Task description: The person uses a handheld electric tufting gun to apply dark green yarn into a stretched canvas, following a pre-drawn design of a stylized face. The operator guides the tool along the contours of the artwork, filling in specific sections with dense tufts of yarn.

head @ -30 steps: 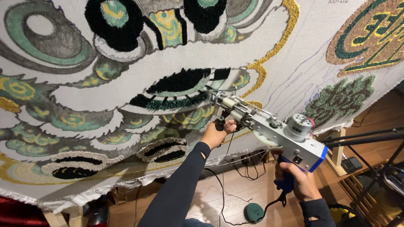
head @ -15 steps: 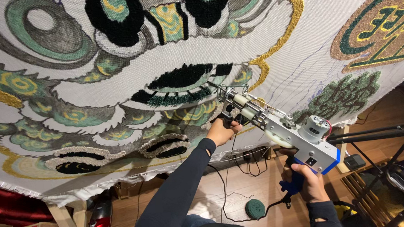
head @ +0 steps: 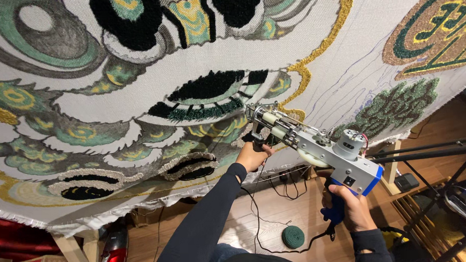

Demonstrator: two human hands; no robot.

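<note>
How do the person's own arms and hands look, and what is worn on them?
Both hands are bare: no gloves, rings or watch show. The left hand comes out of a long, close-fitting dark sleeve that covers the whole arm to the wrist, plain and without markings. The right hand ends in a matching dark cuff at the wrist; the rest of that arm is out of view.

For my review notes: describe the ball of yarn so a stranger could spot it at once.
Below the big tufted cloth lies a wooden floor. Between the person's two arms, near the right hand on the tufting gun's blue handle, sits the yarn ball: small, round, dark green, unlike the red vacuum far left.
</note>
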